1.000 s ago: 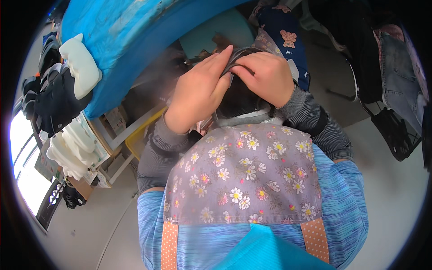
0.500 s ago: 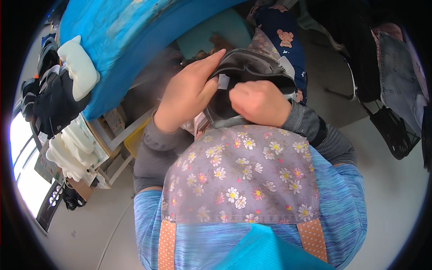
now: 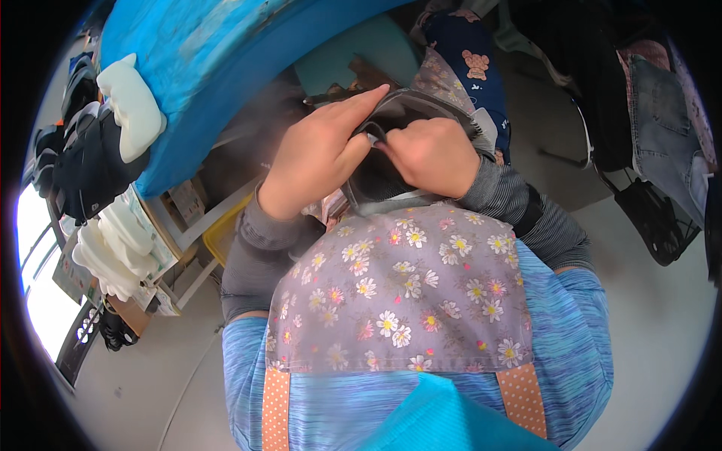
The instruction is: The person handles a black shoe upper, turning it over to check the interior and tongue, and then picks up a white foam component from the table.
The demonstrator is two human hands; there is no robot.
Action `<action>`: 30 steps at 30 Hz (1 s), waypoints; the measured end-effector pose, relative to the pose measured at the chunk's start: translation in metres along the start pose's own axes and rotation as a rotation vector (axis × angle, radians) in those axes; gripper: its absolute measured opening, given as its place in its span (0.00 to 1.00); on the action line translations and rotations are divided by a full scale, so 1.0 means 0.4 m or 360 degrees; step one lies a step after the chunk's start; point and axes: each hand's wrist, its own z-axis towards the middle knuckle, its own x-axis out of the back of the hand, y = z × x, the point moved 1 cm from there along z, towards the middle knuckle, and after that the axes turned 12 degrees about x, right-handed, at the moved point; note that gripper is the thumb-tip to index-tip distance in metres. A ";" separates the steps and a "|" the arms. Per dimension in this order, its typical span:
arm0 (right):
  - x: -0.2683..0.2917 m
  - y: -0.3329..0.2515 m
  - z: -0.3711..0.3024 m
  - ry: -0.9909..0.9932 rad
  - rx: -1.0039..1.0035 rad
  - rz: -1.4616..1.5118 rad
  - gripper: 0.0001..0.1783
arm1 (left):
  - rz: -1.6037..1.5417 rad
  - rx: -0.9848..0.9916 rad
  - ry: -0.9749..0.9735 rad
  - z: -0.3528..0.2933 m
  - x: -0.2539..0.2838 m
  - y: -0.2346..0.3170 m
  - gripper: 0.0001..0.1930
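On my lap, a dark pouch-like fabric piece [image 3: 377, 179] lies with its mouth open, black inside with a lighter grey edge. My left hand [image 3: 312, 161] grips its left rim, thumb on the inside and fingers along the outside. My right hand [image 3: 436, 156] is closed, its fingertips pinching a black fold of the lining beside the left thumb. A small whitish bit shows between the two hands. The white flap at the piece's right side is partly covered by my right wrist. A floral apron [image 3: 406, 293] spreads below the piece.
A blue-covered table [image 3: 203, 83] stands at the upper left, with a white wavy-edged piece [image 3: 133, 109] and dark bags or caps [image 3: 90, 165] hanging beside it. White pieces [image 3: 113, 252] hang lower down. A yellow bin [image 3: 224, 233] sits under the table. Dark garments [image 3: 662, 113] hang at right.
My right hand has moved slightly up and left to meet my left thumb. A black fold of lining is now pinched there, and the white tag seen before is mostly hidden.
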 end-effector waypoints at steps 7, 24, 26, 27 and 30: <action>0.007 0.019 -0.002 0.0227 -0.0375 -0.0102 0.11 | -0.0144 -0.0171 0.0054 -0.001 -0.003 0.001 0.28; 0.006 0.035 -0.004 0.0365 -0.0280 -0.0138 0.12 | 0.0100 -0.0250 0.0121 0.016 -0.004 0.007 0.19; 0.008 0.038 -0.003 0.0363 -0.0293 -0.0128 0.12 | 0.0142 -0.0281 0.0136 0.016 -0.005 0.004 0.20; 0.010 0.039 -0.002 0.0358 -0.0306 -0.0120 0.12 | 0.0143 -0.0279 0.0136 0.016 -0.004 0.003 0.20; 0.019 0.035 -0.003 0.0266 -0.0325 -0.0117 0.12 | 0.0164 -0.0260 0.0138 0.020 0.012 0.015 0.22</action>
